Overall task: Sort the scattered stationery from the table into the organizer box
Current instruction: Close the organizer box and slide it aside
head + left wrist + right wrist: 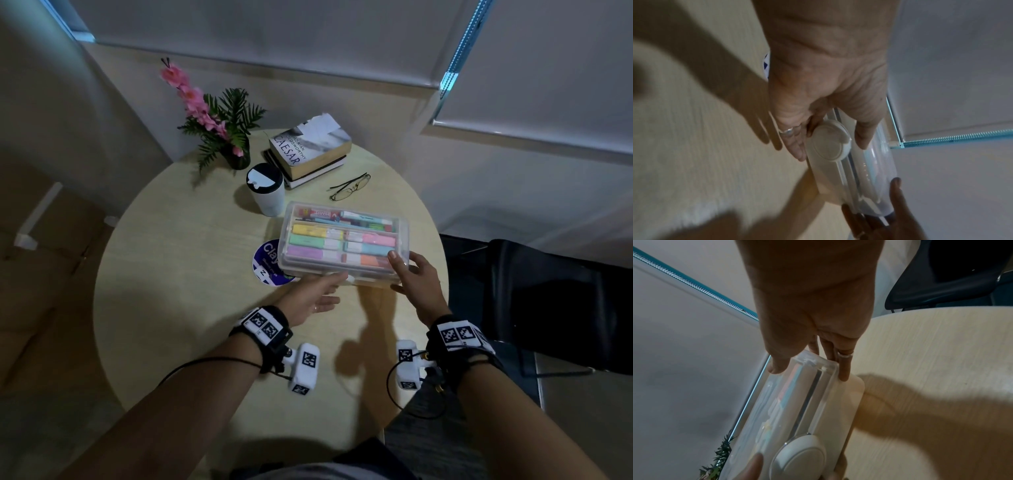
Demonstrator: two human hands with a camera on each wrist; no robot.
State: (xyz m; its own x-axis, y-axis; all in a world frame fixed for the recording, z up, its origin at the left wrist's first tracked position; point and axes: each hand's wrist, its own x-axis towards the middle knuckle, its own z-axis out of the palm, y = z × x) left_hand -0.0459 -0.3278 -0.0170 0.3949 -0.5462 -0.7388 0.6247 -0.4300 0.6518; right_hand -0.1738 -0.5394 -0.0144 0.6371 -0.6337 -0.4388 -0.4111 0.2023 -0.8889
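The clear organizer box [342, 240] lies on the round table [188, 274] with its lid down, and several pastel highlighters and pens show through it. My left hand [315, 296] holds its near edge, thumb above and fingers below the round white latch [828, 142]. My right hand [414, 277] grips the near right corner, with the thumb on the lid and the fingers along the side. The right wrist view shows the box [797, 394] end-on, with the ringed fingers [844, 366] against its base. No loose stationery shows on the table.
A round blue "Clay" tub lid [269, 262] lies partly under the box's left end. Behind the box stand a white cup [265, 192], stacked books [308, 154], glasses [349, 186] and a flower pot [219, 123]. A black chair [548, 291] sits to the right.
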